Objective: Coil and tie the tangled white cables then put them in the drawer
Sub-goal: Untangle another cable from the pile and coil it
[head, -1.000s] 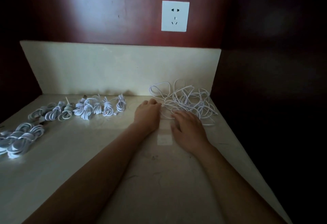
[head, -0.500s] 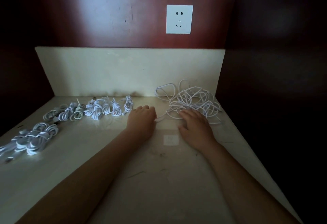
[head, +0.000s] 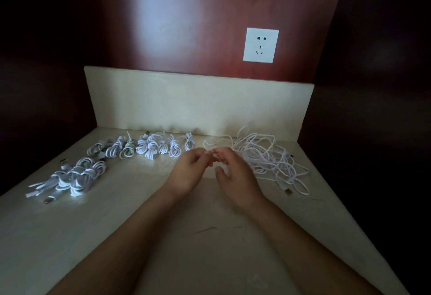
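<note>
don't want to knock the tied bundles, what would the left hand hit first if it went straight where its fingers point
Probably the leftmost loop of the tangled cables beyond the left hand, then the back panel; the tied bundles lie off to its left. Depth is unclear.

Left hand [head: 189, 171]: fingers curled, pinching a loose strand [head: 206, 143] that leads from the tangle.
Right hand [head: 235, 174]: fingertips beside the left's, thumb apart; the grip is blurred and unclear.
Tangled cables [head: 268, 157]: loose heap on the countertop [head: 140, 213], right of the hands.
Coiled bundles [head: 151, 149]: a row along the backsplash [head: 186, 103], more at near left.
Wall socket [head: 260, 45]: white, above the tangle.
</note>
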Action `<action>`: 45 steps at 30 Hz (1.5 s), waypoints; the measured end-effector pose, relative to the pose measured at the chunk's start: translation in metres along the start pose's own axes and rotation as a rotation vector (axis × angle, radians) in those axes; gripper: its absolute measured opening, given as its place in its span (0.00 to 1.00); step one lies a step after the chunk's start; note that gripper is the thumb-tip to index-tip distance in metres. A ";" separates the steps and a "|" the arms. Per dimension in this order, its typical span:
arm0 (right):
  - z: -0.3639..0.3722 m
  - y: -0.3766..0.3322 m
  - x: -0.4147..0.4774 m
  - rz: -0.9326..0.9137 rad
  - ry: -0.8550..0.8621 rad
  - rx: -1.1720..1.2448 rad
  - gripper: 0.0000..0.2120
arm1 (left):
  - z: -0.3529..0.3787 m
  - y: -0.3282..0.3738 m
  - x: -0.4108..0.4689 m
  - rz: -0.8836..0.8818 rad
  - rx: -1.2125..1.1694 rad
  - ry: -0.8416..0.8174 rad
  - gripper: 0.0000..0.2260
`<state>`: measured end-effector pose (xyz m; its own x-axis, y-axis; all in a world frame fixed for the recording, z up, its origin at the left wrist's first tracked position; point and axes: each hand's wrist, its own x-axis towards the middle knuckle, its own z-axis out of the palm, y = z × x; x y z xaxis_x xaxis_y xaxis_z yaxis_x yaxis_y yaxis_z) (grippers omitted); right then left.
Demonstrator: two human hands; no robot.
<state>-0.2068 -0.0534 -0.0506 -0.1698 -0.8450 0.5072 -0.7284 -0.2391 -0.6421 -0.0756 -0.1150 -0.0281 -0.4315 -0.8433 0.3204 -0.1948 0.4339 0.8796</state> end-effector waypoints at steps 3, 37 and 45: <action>0.023 -0.007 0.015 0.130 0.049 -0.022 0.07 | -0.011 0.004 0.006 -0.134 -0.463 0.109 0.16; 0.018 0.003 0.032 0.075 0.199 -0.099 0.08 | -0.047 -0.004 0.003 -0.288 -0.298 -0.439 0.06; 0.025 -0.004 0.031 0.005 0.215 -0.005 0.08 | -0.039 -0.004 0.014 -0.435 -0.522 -0.190 0.18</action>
<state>-0.1928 -0.0908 -0.0471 -0.3106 -0.7247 0.6151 -0.7302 -0.2324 -0.6426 -0.0460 -0.1408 -0.0139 -0.5663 -0.8149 -0.1234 0.0433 -0.1789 0.9829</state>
